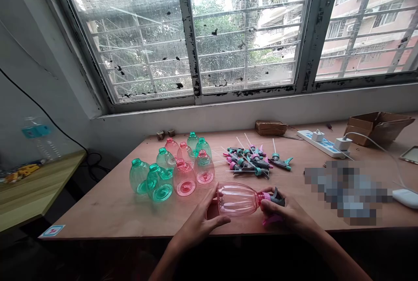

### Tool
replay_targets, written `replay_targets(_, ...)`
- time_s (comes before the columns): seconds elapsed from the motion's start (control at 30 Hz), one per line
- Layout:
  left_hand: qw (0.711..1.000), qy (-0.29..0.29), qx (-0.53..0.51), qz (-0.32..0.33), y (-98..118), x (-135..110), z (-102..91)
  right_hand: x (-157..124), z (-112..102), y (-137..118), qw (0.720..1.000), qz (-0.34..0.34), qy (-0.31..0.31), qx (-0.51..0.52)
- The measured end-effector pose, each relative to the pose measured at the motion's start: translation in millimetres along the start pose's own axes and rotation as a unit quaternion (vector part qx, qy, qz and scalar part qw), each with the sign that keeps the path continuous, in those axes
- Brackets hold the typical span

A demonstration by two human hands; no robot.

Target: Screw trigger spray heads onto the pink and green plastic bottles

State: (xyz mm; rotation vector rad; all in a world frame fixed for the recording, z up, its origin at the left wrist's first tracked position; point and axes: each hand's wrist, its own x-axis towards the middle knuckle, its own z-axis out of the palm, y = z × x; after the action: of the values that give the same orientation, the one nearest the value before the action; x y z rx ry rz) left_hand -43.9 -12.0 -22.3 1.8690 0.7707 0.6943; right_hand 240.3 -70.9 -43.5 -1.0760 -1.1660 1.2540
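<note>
A clear pink plastic bottle [237, 199] lies on its side near the front edge of the wooden table [111, 207]. My left hand [200, 220] is wrapped round its wide base end. My right hand [289, 216] is closed on the pink and grey trigger spray head [273, 197] at the bottle's neck. Behind the bottle stands a group of empty green and pink bottles [173, 170]. A heap of loose spray heads with white tubes [253, 159] lies at mid-table.
A white power strip [321, 142] with plugged chargers and a cable lies at the back right, beside an open cardboard box [379, 126]. A small brown box [271, 127] sits by the wall. A lower side table [32, 189] stands at left. A barred window [228, 32] fills the back.
</note>
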Motion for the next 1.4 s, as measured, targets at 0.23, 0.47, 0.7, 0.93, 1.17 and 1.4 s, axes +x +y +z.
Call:
replay_targets(0.23,1.000,-0.004,-0.014,0.011,-0.5,0.5,0.3,-0.6,2.2,-3.3,1.000,0.005,0.000,0.005)
replay_targets(0.47,1.000,0.000,0.004,0.008,-1.0,-0.8,-0.9,-2.8,4.9,-6.1,1.000,0.007,0.007,0.025)
replay_targets(0.7,1.000,-0.011,-0.019,0.000,-1.3,-0.9,-0.3,-2.4,6.0,-4.8,0.999,0.006,0.017,0.027)
replay_targets(0.93,1.000,0.002,-0.002,0.002,1.9,-1.2,0.3,-0.9,1.2,0.4,0.999,0.013,0.002,0.045)
replay_targets(1.17,1.000,-0.005,-0.022,-0.012,0.9,-0.8,-0.7,-1.6,5.2,-1.1,1.000,0.003,0.012,0.026)
replay_targets(1.4,1.000,0.003,-0.001,0.009,-4.0,-1.1,-0.3,-1.6,6.7,-2.8,0.999,0.005,0.039,0.025)
